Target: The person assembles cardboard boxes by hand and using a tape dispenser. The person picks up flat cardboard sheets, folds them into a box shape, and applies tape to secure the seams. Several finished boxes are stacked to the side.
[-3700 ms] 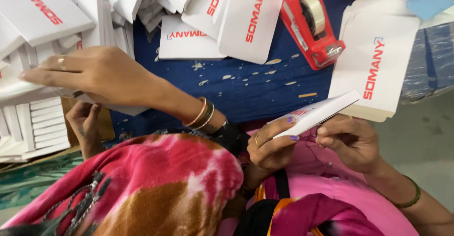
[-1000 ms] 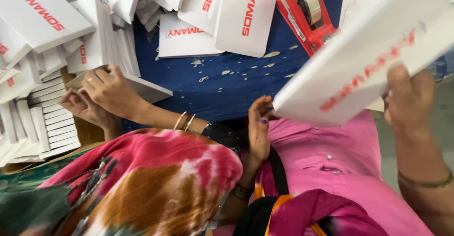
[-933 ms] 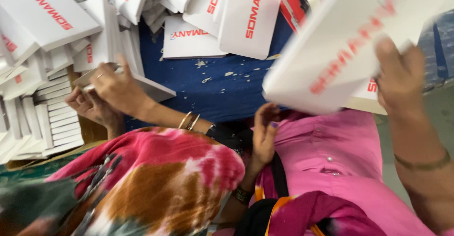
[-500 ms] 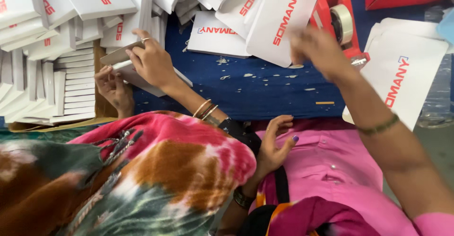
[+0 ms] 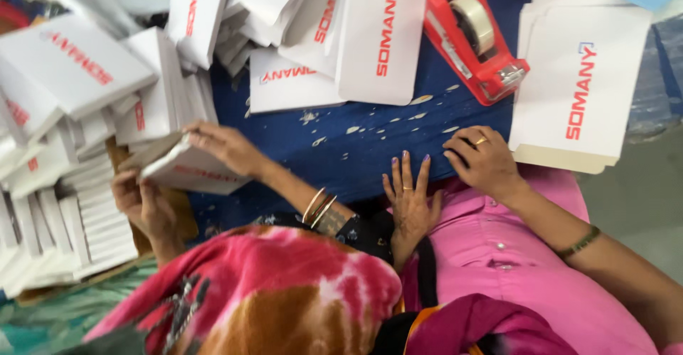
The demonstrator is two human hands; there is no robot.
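Covering the middle of the view, a blue surface (image 5: 370, 149) flecked with white scraps is seen, with grey floor (image 5: 633, 205) at the right. At far left, white flat boxes (image 5: 78, 77) with red lettering are stacked in a heap. A co-worker's hands (image 5: 213, 145) grip one box (image 5: 185, 166), its long axis tilted down to the right. The left hand (image 5: 411, 202) lies open and flat, holding nothing. The right hand (image 5: 487, 163), loosely curled and empty, rests beside a pile of white cards (image 5: 580, 85), below a red tape dispenser (image 5: 473, 35).

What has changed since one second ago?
The right hand let go of the white box it lifted and came down to the blue table edge, empty, beside the left hand. The co-worker's hands still hold a box; red tape dispenser unmoved.
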